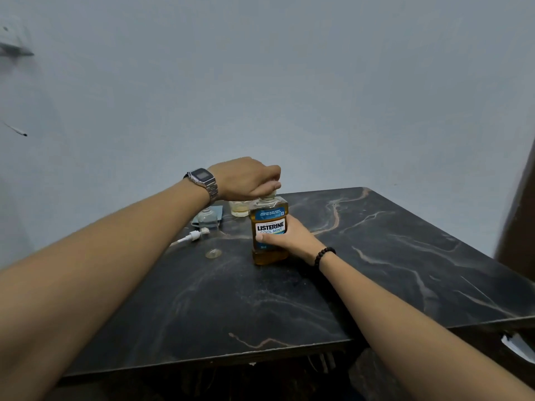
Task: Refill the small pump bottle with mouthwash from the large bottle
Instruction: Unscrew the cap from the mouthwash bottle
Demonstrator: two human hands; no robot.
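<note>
A black marbled bench [376, 256] is set against a pale blue-grey wall [289, 82] — one amber Listerine bottle [269, 227] is gripped by the right hand [292, 235], its cap [270, 194] clasped by the left hand [246, 178]; one white pump [191, 236] lies beside.

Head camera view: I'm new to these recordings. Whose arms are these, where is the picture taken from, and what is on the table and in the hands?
There is no machine here. A person wears one wide-angle camera on the head, looking forward and down, so both arms reach in from the bottom of the picture. The left hand, with a wristwatch, grips the cap of the large mouthwash bottle. The right hand, with a bead bracelet, holds that bottle's body upright on the dark marbled table. Behind the left arm stands a small clear bottle with its top off; its white pump head lies on the table beside it. A small clear cap and a glass container of pale liquid are also there.
</note>
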